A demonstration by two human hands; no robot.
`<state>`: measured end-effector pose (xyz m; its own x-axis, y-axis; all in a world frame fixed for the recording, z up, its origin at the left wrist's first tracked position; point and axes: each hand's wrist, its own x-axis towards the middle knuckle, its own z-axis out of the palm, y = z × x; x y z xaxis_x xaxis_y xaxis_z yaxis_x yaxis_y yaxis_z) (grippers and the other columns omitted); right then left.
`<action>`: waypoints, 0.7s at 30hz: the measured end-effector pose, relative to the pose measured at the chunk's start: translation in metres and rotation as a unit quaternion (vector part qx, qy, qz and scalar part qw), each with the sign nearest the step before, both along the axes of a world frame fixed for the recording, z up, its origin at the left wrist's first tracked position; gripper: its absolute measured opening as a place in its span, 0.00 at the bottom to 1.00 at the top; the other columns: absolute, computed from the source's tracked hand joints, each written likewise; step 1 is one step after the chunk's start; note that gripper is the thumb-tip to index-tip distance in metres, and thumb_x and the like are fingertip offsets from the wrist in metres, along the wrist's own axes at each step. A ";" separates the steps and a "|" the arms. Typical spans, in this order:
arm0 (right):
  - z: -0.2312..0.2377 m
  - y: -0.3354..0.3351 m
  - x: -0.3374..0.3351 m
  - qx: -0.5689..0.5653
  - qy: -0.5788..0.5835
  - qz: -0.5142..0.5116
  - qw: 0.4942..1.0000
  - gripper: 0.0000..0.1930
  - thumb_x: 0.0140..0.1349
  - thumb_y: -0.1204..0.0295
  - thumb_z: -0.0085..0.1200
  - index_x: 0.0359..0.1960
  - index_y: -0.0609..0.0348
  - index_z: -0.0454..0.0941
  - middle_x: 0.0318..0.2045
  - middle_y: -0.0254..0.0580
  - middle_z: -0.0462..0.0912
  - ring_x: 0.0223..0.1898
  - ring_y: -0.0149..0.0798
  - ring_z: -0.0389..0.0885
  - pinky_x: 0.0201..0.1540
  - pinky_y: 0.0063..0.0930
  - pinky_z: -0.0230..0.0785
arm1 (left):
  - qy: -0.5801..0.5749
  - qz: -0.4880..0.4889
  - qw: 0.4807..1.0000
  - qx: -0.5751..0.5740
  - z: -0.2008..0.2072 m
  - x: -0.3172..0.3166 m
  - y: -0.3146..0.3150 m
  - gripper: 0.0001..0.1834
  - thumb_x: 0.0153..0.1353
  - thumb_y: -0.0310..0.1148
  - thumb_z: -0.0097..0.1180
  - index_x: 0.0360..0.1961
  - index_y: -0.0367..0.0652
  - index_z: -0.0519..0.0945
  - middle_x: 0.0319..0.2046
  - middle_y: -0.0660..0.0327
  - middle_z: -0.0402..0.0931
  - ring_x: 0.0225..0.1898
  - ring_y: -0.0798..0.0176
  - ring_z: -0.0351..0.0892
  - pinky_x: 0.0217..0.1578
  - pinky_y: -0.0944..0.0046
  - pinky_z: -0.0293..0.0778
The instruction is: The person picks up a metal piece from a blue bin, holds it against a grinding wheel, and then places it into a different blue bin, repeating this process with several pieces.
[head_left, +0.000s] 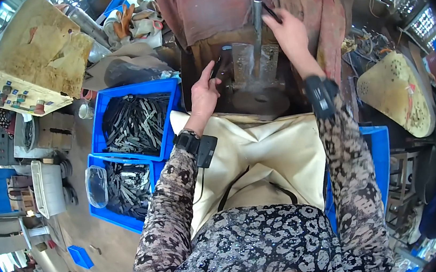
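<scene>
Left hand point(204, 92) pinches a slim black metal-like strip point(216, 68), right hand point(290, 32) another strip point(271, 13); we judge them light, stiff, best end-held.

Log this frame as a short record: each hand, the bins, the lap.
Left hand: holds a dark slender piece
Right hand: holds a thin black strip, near an upright grey metal rod
Bins: upper blue rectangular bin and lower blue rectangular bin, both holding dark flat strips
Lap: covered by a glossy cream sheet
</scene>
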<state>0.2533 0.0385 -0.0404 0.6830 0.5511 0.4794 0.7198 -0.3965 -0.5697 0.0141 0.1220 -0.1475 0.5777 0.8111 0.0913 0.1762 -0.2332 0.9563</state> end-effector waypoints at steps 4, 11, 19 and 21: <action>0.025 0.040 -0.001 -0.048 -0.101 0.041 0.993 0.21 0.61 0.51 0.51 0.43 0.56 0.77 0.34 0.53 0.83 0.41 0.57 0.80 0.43 0.48 0.71 | -0.035 -0.015 0.999 0.029 -0.011 -0.002 0.002 0.22 0.57 0.17 0.48 0.50 0.50 0.79 0.30 0.57 0.79 0.22 0.63 0.76 0.29 0.63 0.75; 0.032 0.063 -0.002 -0.142 -0.214 0.041 0.966 0.18 0.61 0.56 0.52 0.35 0.61 0.73 0.27 0.55 0.81 0.32 0.58 0.80 0.35 0.49 0.72 | 0.007 -0.007 0.986 0.166 -0.030 -0.001 0.012 0.17 0.58 0.18 0.49 0.44 0.45 0.82 0.32 0.57 0.80 0.28 0.60 0.78 0.31 0.64 0.74; 0.030 0.065 -0.003 -0.163 -0.220 0.018 0.962 0.16 0.63 0.58 0.51 0.35 0.61 0.73 0.26 0.54 0.80 0.31 0.57 0.80 0.34 0.49 0.71 | -0.006 -0.013 0.992 0.127 -0.027 -0.002 0.008 0.15 0.59 0.17 0.49 0.43 0.42 0.82 0.34 0.59 0.80 0.26 0.65 0.75 0.29 0.67 0.72; 0.031 0.065 -0.004 -0.160 -0.219 0.018 0.962 0.16 0.63 0.58 0.50 0.35 0.60 0.73 0.26 0.54 0.80 0.31 0.57 0.80 0.34 0.49 0.72 | -0.001 -0.007 0.996 0.091 -0.024 -0.002 0.007 0.15 0.54 0.18 0.51 0.40 0.43 0.82 0.34 0.54 0.80 0.36 0.51 0.80 0.38 0.59 0.76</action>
<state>0.2498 0.1035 -0.0097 0.4313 0.7379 0.5192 0.8801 -0.4706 -0.0622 0.0122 0.1286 -0.1719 0.5877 0.7733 0.2378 0.1699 -0.4053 0.8982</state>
